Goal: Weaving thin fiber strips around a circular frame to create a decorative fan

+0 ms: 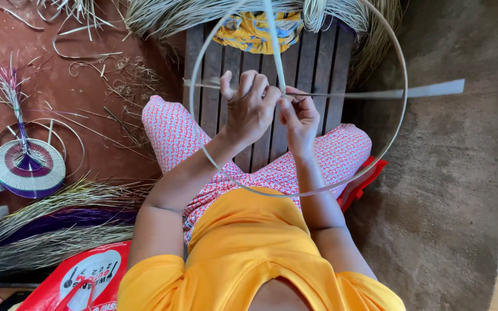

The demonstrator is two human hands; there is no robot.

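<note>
Two hands at hoop point(402, 86) centre: left hand point(249, 112) and right hand point(299, 118) fingers both pinching crossed strips point(276, 52), over slatted bench point(318, 63); woven disc point(29, 167) on floor

The hoop point(402, 109) looks like thin smooth cane, pale and matt — same stuff as the flat strips point(433, 89). Wooden slat bench point(318, 57) is dark, worn; the dried grass bundles point(53, 224) look rough.

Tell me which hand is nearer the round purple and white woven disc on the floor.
Left. The left hand pinches the crossing strips on the disc's side; the right hand grips the same crossing just beyond it, farther from the disc.
</note>
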